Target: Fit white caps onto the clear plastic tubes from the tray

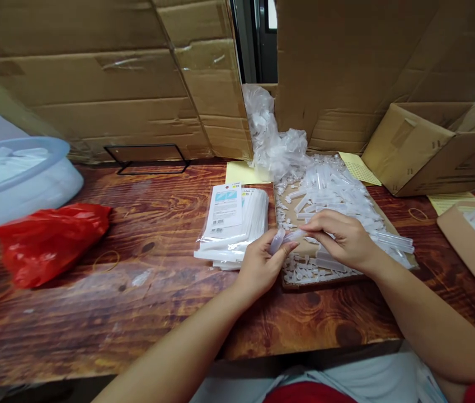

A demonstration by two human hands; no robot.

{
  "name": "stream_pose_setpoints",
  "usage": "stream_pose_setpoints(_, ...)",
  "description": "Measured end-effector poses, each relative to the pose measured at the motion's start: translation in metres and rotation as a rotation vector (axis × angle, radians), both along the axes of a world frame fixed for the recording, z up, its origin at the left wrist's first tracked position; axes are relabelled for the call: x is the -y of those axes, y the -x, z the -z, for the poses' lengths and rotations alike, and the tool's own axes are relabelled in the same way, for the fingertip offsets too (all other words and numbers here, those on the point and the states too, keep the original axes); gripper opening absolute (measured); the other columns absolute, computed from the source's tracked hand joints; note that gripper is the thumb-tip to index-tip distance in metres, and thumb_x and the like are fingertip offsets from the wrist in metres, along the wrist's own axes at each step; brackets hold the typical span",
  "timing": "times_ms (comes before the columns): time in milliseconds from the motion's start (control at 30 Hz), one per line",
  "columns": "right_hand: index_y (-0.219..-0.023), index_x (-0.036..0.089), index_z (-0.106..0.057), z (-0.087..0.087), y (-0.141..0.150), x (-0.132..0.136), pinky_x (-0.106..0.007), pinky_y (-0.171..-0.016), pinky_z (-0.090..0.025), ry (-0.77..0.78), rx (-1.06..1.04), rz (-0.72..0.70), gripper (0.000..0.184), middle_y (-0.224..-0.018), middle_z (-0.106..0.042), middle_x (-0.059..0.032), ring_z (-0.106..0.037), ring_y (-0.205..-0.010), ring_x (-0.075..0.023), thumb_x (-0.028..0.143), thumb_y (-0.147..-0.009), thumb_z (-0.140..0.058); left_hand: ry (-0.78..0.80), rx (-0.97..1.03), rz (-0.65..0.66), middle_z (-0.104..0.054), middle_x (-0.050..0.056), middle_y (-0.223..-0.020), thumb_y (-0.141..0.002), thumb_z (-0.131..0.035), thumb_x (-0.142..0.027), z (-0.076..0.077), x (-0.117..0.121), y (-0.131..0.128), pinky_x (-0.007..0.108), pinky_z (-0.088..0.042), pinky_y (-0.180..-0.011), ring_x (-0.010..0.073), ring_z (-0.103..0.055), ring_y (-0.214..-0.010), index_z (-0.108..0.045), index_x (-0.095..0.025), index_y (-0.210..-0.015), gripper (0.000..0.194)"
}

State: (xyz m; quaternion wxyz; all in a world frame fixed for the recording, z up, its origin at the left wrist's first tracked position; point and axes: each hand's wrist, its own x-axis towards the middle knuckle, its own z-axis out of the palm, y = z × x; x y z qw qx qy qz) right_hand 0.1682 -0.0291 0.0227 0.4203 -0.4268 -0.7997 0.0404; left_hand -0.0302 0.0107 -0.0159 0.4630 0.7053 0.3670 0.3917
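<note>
My left hand (262, 260) is closed around a translucent plastic piece (278, 240) with a wide rounded end. At its other end, the fingers of my right hand (340, 238) pinch a slim clear plastic tube (296, 235); whether the two parts are joined I cannot tell. Both hands are above the near left part of a shallow cardboard tray (304, 286). Clear plastic tubes (329, 190) are heaped in this tray, with small white plastic fittings (310, 274) along its near and left edges. Left of my hands lies a stack of clear packets with printed cards (237, 218).
A red plastic bag (52, 240) and a pale blue basin (59, 162) stand at left. Crumpled clear plastic (277, 140) lies behind the tray. At right are a cardboard box (422, 145) and a tan container (464, 240). Cardboard panels (115, 84) wall the back.
</note>
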Motion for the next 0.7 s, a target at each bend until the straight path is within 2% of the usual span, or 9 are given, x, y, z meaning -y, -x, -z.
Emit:
stream_pose_setpoints(67,-0.101,0.021,-0.071,-0.002,-0.003,0.001,-0.031,-0.076,-0.056,0.031,0.032,-0.034,0.02,-0.09,-0.07,-0.0076,-0.067,-0.086,-0.0175,0.015,-0.095,-0.054,-0.012,0.015,0.026,-0.076,0.005,-0.09,-0.085,-0.066,-0.038,0.001,-0.001,0.001,0.029,-0.051,-0.074,0.0193,-0.066,-0.079,-0.074,-0.017,-0.095,0.025)
stream_pose_setpoints(167,-0.098,0.021,-0.073,-0.006,-0.008,0.002,-0.03,-0.073,-0.055,0.144,0.021,-0.104,0.02,-0.087,-0.071,-0.0069,-0.066,-0.083,-0.0167,0.015,-0.093,-0.055,-0.06,-0.013,0.083,-0.077,0.007,-0.108,-0.085,-0.066,-0.035,0.002,-0.002,0.003,0.035,-0.054,-0.089,0.024,-0.07,-0.097,-0.075,-0.02,-0.105,0.027)
stream_pose_setpoints(300,-0.092,0.021,-0.075,-0.006,-0.016,-0.001,-0.029,-0.072,-0.056,0.398,-0.173,-0.127,0.01,-0.083,-0.073,-0.0043,-0.068,-0.078,-0.0158,0.023,-0.086,-0.067,-0.148,-0.076,0.125,-0.078,0.006,-0.102,-0.084,-0.067,-0.035,0.0,-0.003,0.005,0.035,-0.054,-0.088,0.0235,-0.071,-0.094,-0.077,-0.022,-0.102,0.024)
stream_pose_setpoints(400,-0.088,0.019,-0.074,-0.004,-0.019,-0.005,-0.028,-0.067,-0.056,0.567,-0.334,-0.113,0.014,-0.081,-0.074,-0.0037,-0.068,-0.073,-0.0157,0.03,-0.079,-0.074,-0.179,-0.085,0.134,-0.078,0.006,-0.096,-0.085,-0.066,-0.035,-0.003,-0.003,0.006,0.032,-0.055,-0.082,0.0221,-0.071,-0.088,-0.077,-0.022,-0.099,0.022)
stream_pose_setpoints(533,-0.077,0.018,-0.075,-0.006,-0.016,-0.005,-0.028,-0.07,-0.055,0.537,-0.33,-0.14,0.009,-0.078,-0.075,-0.0043,-0.069,-0.074,-0.0161,0.027,-0.078,-0.074,-0.229,-0.11,0.134,-0.078,0.007,-0.093,-0.086,-0.063,-0.035,-0.004,-0.002,0.007,0.03,-0.055,-0.077,0.0209,-0.071,-0.083,-0.076,-0.02,-0.097,0.022)
stream_pose_setpoints(700,-0.075,0.019,-0.074,-0.003,-0.008,-0.002,-0.027,-0.068,-0.054,0.447,-0.283,-0.098,0.008,-0.075,-0.075,-0.0036,-0.068,-0.071,-0.0154,0.023,-0.081,-0.071,-0.331,-0.111,0.112,-0.078,0.008,-0.094,-0.088,-0.061,-0.029,0.0,0.0,0.008,0.03,-0.056,-0.076,0.0206,-0.072,-0.084,-0.075,-0.019,-0.102,0.022)
